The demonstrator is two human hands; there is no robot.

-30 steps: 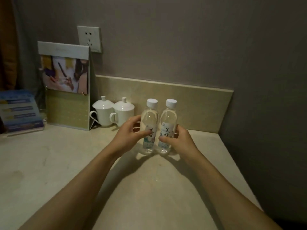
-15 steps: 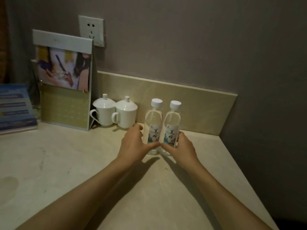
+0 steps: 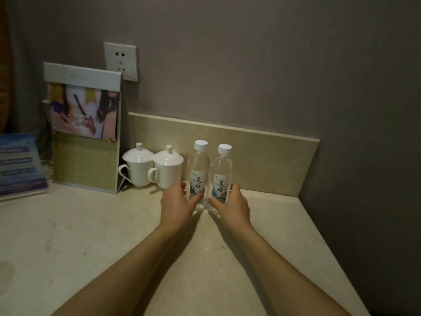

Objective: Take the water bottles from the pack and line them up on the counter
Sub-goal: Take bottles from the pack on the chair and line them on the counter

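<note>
While a second ago the two bottles stood out from the wall, well in front of the cups, they now stand upright side by side near the low backsplash (image 3: pixel 262 153), just right of the two lidded white cups (image 3: pixel 167 168). The left hand (image 3: pixel 176 205) grips the left bottle (image 3: pixel 197 176) low down, thumb across the front of the label and fingers round the far side; the right hand (image 3: pixel 232 206) holds the right bottle (image 3: pixel 220 179) the same way. The bottles look touching or very nearly so at the shoulder; their feet are partly hidden by the thumbs, so I cannot tell whether both bases are fully down on the counter (image 3: pixel 91 236).

The shift means the pair has been pushed back into a row with the cups, which reads as the lining-up step close to done for these two. No pack shows anywhere, so whether more bottles wait to be fetched cannot be judged. The likely next move is to let go of both. The left bottle sits close to the nearer cup, so a nudge sideways could knock it, and tall, narrow bottles may tip if released while leaning.

At the left stand a folded card display (image 3: pixel 84 128) and a blue leaflet (image 3: pixel 20 165), with a wall socket (image 3: pixel 120 61) above
</note>
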